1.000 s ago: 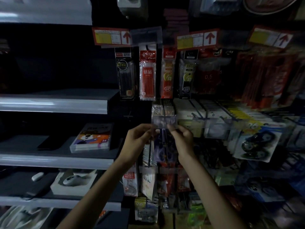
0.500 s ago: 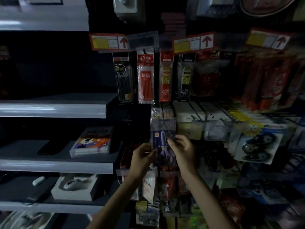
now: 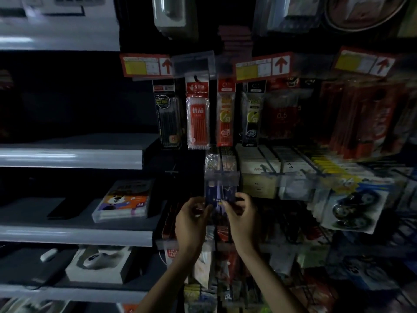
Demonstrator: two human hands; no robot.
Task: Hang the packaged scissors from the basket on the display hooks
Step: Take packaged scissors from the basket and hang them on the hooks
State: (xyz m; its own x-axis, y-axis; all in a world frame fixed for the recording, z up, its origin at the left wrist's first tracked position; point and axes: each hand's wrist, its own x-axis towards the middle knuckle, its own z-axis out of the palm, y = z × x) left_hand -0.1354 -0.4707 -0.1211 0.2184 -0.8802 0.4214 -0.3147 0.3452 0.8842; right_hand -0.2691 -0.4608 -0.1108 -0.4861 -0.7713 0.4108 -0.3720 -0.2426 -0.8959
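The left hand (image 3: 191, 224) and right hand (image 3: 244, 220) are pinching the packaged scissors (image 3: 220, 194), which is sitting upright between their curled fingers (image 3: 228, 208), touching both.

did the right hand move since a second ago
Yes, downward: the right hand, pinching the blue scissors pack, has dropped below the clear plastic label holder.

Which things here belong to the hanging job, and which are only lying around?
Job: scissors pack, pinched by left hand and right hand.
Lying about: red refill pack, bear-picture box, mouse box.
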